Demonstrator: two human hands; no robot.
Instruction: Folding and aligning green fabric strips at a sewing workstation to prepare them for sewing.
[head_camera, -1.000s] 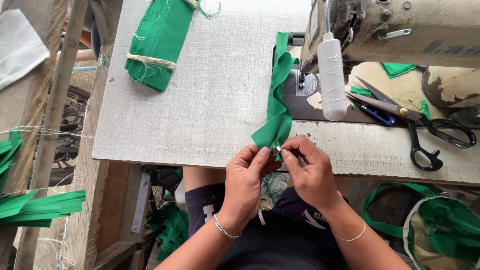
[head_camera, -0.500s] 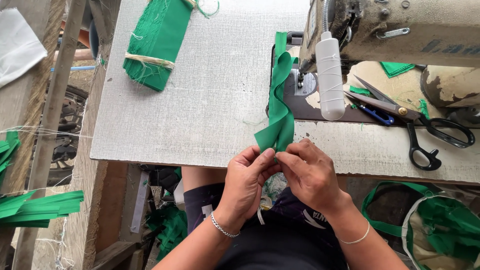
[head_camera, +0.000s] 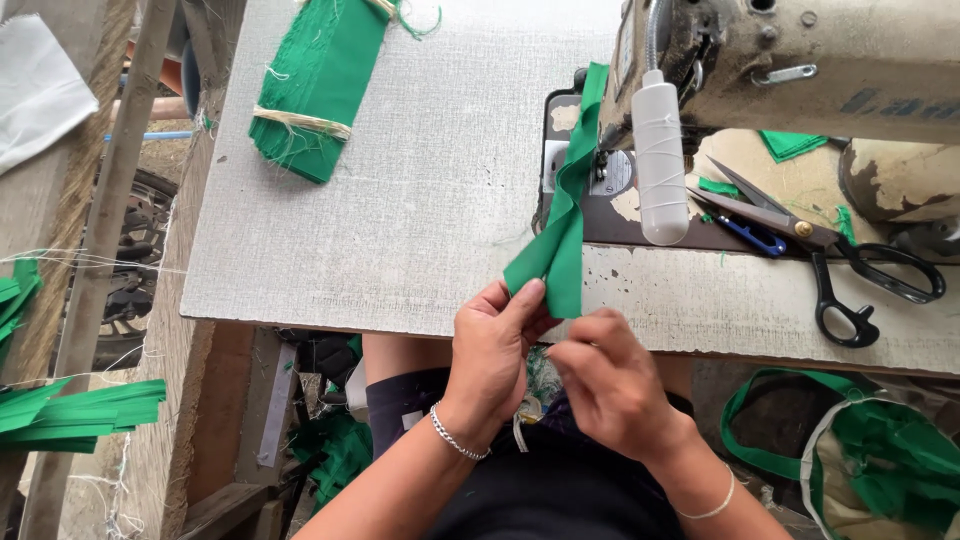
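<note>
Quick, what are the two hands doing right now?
Left hand: closed, pinching the end of the green fabric strip.
Right hand: fingers curled at the strip's lower edge; its grip cannot be told.

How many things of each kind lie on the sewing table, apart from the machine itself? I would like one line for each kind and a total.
Green fabric strip, held by left hand and right hand: 1
Tied bundle of green strips: 1
White thread spool: 1
Black-handled scissors: 1
Blue thread snips: 1
Total: 5
</note>
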